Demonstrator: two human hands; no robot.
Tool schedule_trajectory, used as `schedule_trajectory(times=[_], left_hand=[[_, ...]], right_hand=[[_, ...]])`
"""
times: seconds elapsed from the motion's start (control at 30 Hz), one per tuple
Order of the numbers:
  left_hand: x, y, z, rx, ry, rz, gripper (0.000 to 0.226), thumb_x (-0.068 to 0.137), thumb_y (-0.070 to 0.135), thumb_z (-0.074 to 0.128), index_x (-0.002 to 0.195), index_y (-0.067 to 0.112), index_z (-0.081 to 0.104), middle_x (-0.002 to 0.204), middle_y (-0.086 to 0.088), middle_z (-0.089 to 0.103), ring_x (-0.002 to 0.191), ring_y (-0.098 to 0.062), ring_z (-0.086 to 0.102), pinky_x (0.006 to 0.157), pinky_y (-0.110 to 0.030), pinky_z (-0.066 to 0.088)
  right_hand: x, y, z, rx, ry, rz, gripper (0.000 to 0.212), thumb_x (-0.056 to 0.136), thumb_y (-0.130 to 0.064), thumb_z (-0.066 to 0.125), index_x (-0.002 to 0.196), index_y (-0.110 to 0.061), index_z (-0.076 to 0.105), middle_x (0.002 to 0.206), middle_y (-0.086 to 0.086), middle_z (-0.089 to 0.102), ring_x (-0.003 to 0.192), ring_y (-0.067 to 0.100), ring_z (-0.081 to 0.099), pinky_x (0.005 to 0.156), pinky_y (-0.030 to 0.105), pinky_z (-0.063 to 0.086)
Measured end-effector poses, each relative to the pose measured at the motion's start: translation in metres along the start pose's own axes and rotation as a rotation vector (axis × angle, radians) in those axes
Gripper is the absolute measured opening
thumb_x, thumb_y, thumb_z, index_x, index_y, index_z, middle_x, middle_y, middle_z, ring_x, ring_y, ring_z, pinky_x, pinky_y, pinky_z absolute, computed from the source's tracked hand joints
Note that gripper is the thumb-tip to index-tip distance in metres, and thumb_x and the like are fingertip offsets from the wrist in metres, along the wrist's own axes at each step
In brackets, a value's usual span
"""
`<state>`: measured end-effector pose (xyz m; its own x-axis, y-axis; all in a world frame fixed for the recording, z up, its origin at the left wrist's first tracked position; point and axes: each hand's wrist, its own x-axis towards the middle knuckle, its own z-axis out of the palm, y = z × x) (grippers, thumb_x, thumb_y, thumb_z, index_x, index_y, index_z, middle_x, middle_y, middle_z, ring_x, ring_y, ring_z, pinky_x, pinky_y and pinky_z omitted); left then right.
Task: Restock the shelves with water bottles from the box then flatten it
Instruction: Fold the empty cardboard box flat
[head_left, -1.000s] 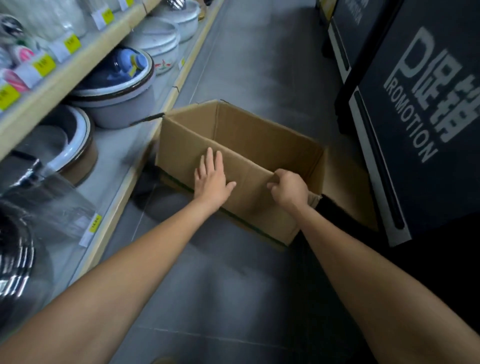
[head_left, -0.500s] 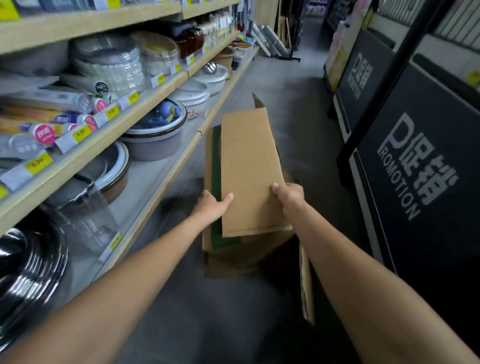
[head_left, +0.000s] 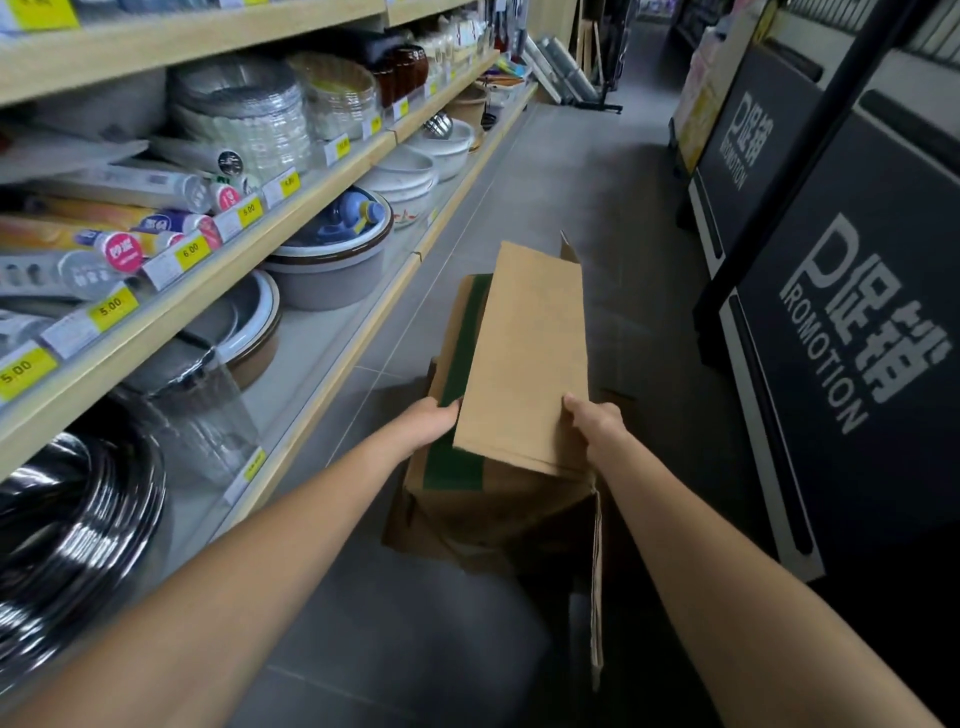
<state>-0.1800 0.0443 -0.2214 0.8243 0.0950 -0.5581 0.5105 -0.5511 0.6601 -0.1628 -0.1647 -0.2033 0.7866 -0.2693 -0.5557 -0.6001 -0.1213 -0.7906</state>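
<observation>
Collapsed since a second ago, when it stood open on the floor (head_left: 545, 171), the box (head_left: 524, 364) now lies folded lengthwise between both hands and raised off the tiles, much as it was half a second ago.

Head view: the left hand (head_left: 434, 415) has its grip on the near left edge of the top panel, beside a green stripe (head_left: 457, 384). The right hand (head_left: 592, 423) grips the right edge, thumb on top. One flap (head_left: 597, 571) hangs loose below the right forearm, and lower panels splay out underneath. The flattening looks nearly done. To finish well, the hands would likely need to press the layers together evenly and fold that hanging flap in before it catches.

As for containers, the box shows nothing inside, and no water bottles can be made out on the shelf (head_left: 322, 192). A grey basin (head_left: 332, 275) on the bottom shelf holds blue plastic items (head_left: 353, 213). White bowls (head_left: 405, 176) sit stacked beyond it. A dark promotion board (head_left: 857, 338) lines the right of the aisle.
</observation>
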Motion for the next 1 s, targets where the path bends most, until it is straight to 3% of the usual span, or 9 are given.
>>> schedule_trajectory(times=[0.1, 0.2, 0.37, 0.47, 0.57, 0.67, 0.77, 0.87, 1.0], left_hand=[[0.0, -0.004, 0.009, -0.089, 0.044, 0.041, 0.067, 0.093, 0.058, 0.036, 0.139, 0.01, 0.041, 0.141, -0.011, 0.047, 0.127, -0.028, 0.046, 0.107, -0.045, 0.039], [-0.008, -0.01, 0.019, -0.134, 0.061, 0.078, 0.06, 0.096, 0.053, 0.033, 0.139, 0.012, 0.042, 0.142, -0.007, 0.044, 0.131, -0.027, 0.042, 0.109, -0.044, 0.036], [-0.02, -0.04, 0.039, -0.123, 0.085, 0.03, 0.07, 0.095, 0.052, 0.04, 0.15, 0.015, 0.018, 0.156, -0.005, 0.024, 0.141, -0.026, 0.027, 0.113, -0.043, 0.027], [-0.026, -0.054, 0.043, -0.02, -0.014, -0.018, 0.066, 0.096, 0.053, 0.038, 0.146, 0.011, 0.03, 0.151, -0.009, 0.034, 0.136, -0.028, 0.036, 0.109, -0.041, 0.033], [-0.032, -0.052, 0.044, -0.004, -0.015, 0.005, 0.061, 0.096, 0.053, 0.038, 0.141, 0.012, 0.038, 0.144, -0.009, 0.043, 0.129, -0.028, 0.044, 0.103, -0.04, 0.039], [-0.039, -0.044, 0.048, -0.011, -0.032, 0.032, 0.063, 0.096, 0.051, 0.04, 0.146, 0.014, 0.031, 0.149, -0.007, 0.037, 0.133, -0.026, 0.04, 0.107, -0.04, 0.036], [-0.044, -0.041, 0.052, -0.047, -0.047, 0.049, 0.061, 0.096, 0.048, 0.041, 0.147, 0.016, 0.029, 0.15, -0.005, 0.036, 0.133, -0.025, 0.04, 0.108, -0.04, 0.037], [-0.046, -0.042, 0.058, -0.13, -0.083, 0.026, 0.048, 0.099, 0.041, 0.039, 0.141, 0.017, 0.038, 0.143, -0.005, 0.044, 0.125, -0.024, 0.049, 0.103, -0.038, 0.042], [-0.047, -0.04, 0.066, -0.16, -0.081, 0.004, 0.045, 0.1, 0.032, 0.04, 0.142, 0.019, 0.036, 0.139, -0.004, 0.047, 0.121, -0.023, 0.052, 0.097, -0.036, 0.042]], right_hand=[[0.0, -0.003, -0.004, -0.117, 0.019, -0.089, 0.037, 0.096, -0.03, 0.051, 0.121, -0.003, 0.049, 0.112, 0.009, 0.053, 0.098, 0.022, 0.05, 0.078, 0.033, 0.039], [-0.003, -0.002, -0.004, -0.294, 0.042, -0.185, 0.057, 0.093, -0.039, 0.052, 0.137, -0.006, 0.036, 0.135, 0.013, 0.043, 0.117, 0.029, 0.048, 0.095, 0.04, 0.044], [-0.029, 0.004, -0.004, -0.584, 0.035, -0.4, 0.087, 0.086, -0.069, 0.042, 0.148, -0.011, 0.022, 0.155, 0.01, 0.016, 0.142, 0.033, 0.018, 0.115, 0.05, 0.02], [-0.046, 0.006, -0.002, -0.665, -0.063, -0.532, 0.098, 0.08, -0.076, 0.043, 0.153, -0.02, 0.007, 0.16, 0.007, 0.0, 0.147, 0.031, 0.0, 0.117, 0.055, 0.008], [-0.051, 0.012, 0.005, -0.762, -0.079, -0.641, 0.1, 0.078, -0.07, 0.055, 0.152, -0.027, 0.001, 0.16, 0.005, -0.006, 0.147, 0.032, -0.007, 0.115, 0.059, 0.002], [-0.048, 0.027, 0.008, -0.935, -0.077, -0.651, 0.097, 0.081, -0.056, 0.064, 0.151, -0.032, 0.001, 0.16, 0.004, -0.011, 0.146, 0.032, -0.012, 0.115, 0.06, 0.001], [-0.044, 0.046, 0.009, -1.104, -0.116, -0.63, 0.095, 0.079, -0.057, 0.065, 0.151, -0.035, 0.005, 0.159, 0.005, -0.015, 0.145, 0.034, -0.015, 0.113, 0.063, 0.001], [-0.039, 0.066, 0.011, -1.303, -0.163, -0.606, 0.102, 0.075, -0.06, 0.068, 0.15, -0.034, 0.004, 0.157, 0.009, -0.021, 0.143, 0.04, -0.018, 0.11, 0.067, 0.002], [-0.033, 0.081, 0.012, -1.347, -0.064, -0.685, 0.099, 0.07, -0.057, 0.072, 0.147, -0.031, 0.015, 0.158, 0.008, -0.015, 0.144, 0.041, -0.01, 0.11, 0.069, 0.009]])
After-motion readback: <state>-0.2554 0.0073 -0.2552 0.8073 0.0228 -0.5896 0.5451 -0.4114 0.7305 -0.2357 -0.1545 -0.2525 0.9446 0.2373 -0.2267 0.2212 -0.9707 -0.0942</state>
